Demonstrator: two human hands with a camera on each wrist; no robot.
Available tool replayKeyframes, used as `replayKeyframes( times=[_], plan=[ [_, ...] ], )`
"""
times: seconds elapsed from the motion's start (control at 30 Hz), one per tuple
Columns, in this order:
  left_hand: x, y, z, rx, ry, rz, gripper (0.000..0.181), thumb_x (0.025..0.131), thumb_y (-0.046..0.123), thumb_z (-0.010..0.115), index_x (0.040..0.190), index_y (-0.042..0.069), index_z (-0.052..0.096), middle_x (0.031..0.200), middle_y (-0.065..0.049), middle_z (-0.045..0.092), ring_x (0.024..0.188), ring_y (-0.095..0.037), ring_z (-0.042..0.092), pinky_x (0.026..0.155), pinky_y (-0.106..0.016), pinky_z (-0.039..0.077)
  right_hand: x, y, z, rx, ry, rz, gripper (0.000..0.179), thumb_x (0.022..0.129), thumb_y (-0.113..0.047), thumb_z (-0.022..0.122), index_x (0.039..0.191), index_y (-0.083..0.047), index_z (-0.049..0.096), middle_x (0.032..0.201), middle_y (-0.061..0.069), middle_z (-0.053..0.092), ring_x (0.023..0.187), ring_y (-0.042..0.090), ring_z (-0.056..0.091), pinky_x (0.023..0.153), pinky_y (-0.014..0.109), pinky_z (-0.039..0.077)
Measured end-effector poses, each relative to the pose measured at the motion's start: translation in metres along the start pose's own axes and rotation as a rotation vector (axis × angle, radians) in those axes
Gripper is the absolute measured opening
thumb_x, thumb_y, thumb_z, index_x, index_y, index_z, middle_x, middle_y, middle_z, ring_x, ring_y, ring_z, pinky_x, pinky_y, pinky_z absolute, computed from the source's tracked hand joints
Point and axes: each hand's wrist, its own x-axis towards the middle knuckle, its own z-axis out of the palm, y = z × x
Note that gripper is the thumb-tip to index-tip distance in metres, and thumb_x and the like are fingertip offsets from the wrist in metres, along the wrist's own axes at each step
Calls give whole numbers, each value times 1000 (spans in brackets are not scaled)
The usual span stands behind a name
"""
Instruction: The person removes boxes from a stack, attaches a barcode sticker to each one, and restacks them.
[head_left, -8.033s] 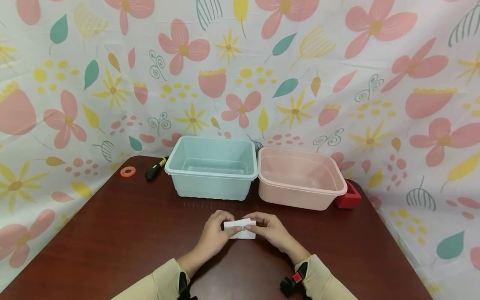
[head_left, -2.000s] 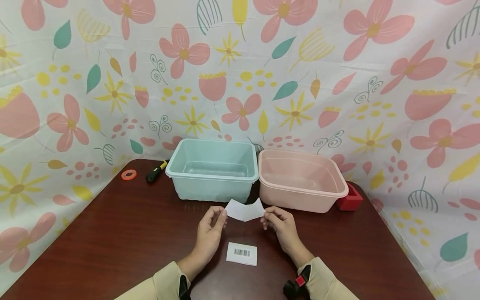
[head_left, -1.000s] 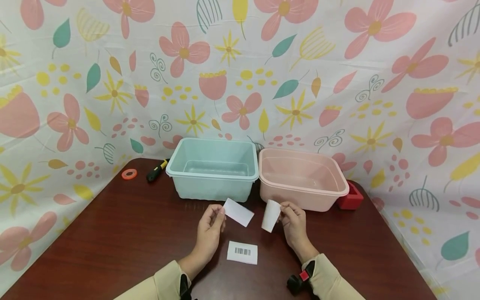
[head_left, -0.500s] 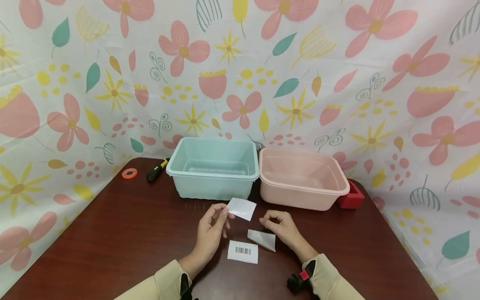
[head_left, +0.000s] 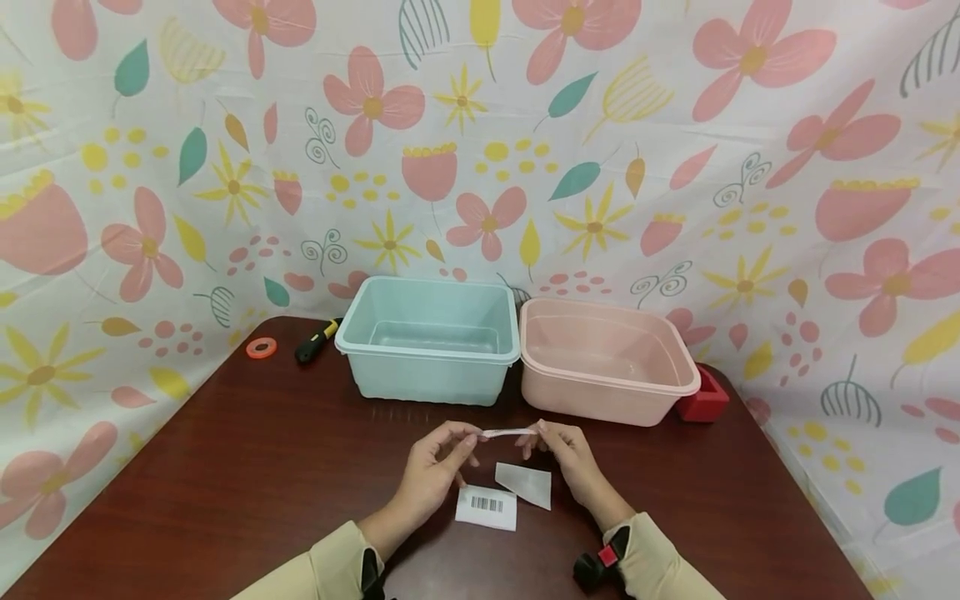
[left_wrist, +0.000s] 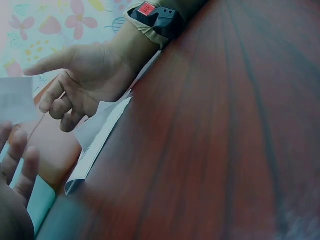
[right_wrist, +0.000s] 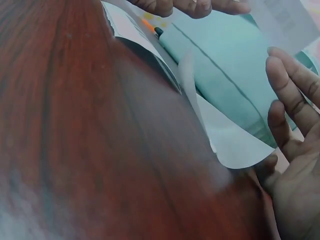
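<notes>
In the head view, a thin white label (head_left: 508,432) is stretched almost edge-on between both hands. My left hand (head_left: 431,471) pinches its left end with thumb and forefinger. My right hand (head_left: 576,462) pinches the other end; its lower fingers hang loose. Faint barcode print shows on the held label (right_wrist: 287,20) in the right wrist view. Below the hands lies a white folded card with a barcode (head_left: 487,508). A plain curled piece of white paper (head_left: 527,483) rests beside it, overlapping its corner area in the wrist views.
Behind the hands stand a light blue bin (head_left: 427,375) and a pink bin (head_left: 600,396). A red box (head_left: 702,400) sits at the right. At the back left lie an orange ring (head_left: 261,347) and a tool with a black-and-yellow handle (head_left: 317,343).
The right hand let the curled paper go onto the table beside the card. It then moved to the label's right end. The label has turned from flat-facing to edge-on.
</notes>
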Motion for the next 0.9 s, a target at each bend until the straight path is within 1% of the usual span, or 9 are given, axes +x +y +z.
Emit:
replayKeyframes(
  times=[0.13, 0.23, 0.37, 0.43, 0.57, 0.63, 0.73, 0.83, 0.9],
  plan=[
    [-1, 2, 0, 76, -61, -2, 12, 98, 15, 67, 108, 13, 72, 87, -23, 67, 76, -44, 65, 47, -36, 53, 0, 0, 3, 45, 47, 52, 18, 99, -6, 58, 97, 10, 68, 77, 5, 66, 70, 18, 58, 65, 30, 47],
    [-2, 3, -1, 86, -79, -1, 16, 97, 10, 67, 112, 13, 70, 87, -22, 67, 77, -44, 64, 48, -36, 54, 0, 1, 6, 55, 110, 88, 14, 94, -4, 66, 95, 9, 67, 77, -2, 66, 69, 13, 56, 63, 26, 46],
    [-2, 2, -1, 52, -51, 7, 21, 97, 9, 66, 119, 9, 68, 88, -20, 65, 76, -42, 61, 49, -38, 53, -1, 2, 13, -7, 181, 1, 4, 91, 1, 69, 92, 5, 71, 80, 3, 69, 71, 10, 61, 64, 23, 50],
    [-1, 1, -2, 40, 6, 15, 25, 97, 12, 68, 122, 10, 67, 93, -17, 67, 74, -39, 60, 49, -37, 53, -1, 3, 20, -56, 208, -105, 5, 90, 6, 70, 92, 3, 72, 84, 10, 70, 75, 9, 63, 66, 22, 51],
    [3, -1, -5, 33, 168, 12, 32, 93, 17, 74, 124, 12, 65, 99, -10, 72, 74, -33, 62, 56, -32, 53, 4, -5, 44, -160, 256, -364, 17, 83, 16, 71, 91, 2, 73, 85, 19, 68, 79, 14, 63, 70, 20, 51],
    [6, -2, -8, 4, 236, -4, 32, 92, 18, 76, 121, 10, 66, 98, -10, 73, 78, -28, 62, 63, -30, 54, 6, -16, 58, -204, 282, -437, 19, 81, 20, 71, 91, 3, 72, 86, 19, 67, 81, 18, 63, 73, 20, 50],
    [11, -5, -13, -50, 317, -43, 28, 90, 16, 77, 113, 4, 68, 98, -10, 71, 85, -22, 61, 73, -28, 54, 8, -34, 76, -263, 326, -443, 17, 80, 19, 72, 89, 4, 72, 89, 17, 68, 83, 23, 64, 77, 23, 50],
    [15, -6, -19, -80, 404, -62, 22, 89, 14, 78, 104, 0, 69, 95, -10, 68, 87, -17, 59, 76, -23, 52, 12, -40, 90, -285, 366, -385, 13, 83, 13, 73, 90, 2, 72, 92, 16, 68, 86, 26, 64, 78, 24, 50],
    [17, -7, -24, -64, 453, -55, 19, 89, 13, 78, 100, 1, 70, 93, -9, 67, 86, -16, 59, 75, -22, 51, 16, -41, 99, -290, 387, -351, 10, 85, 10, 74, 91, 2, 73, 93, 16, 69, 89, 29, 63, 80, 23, 49]
  ],
)
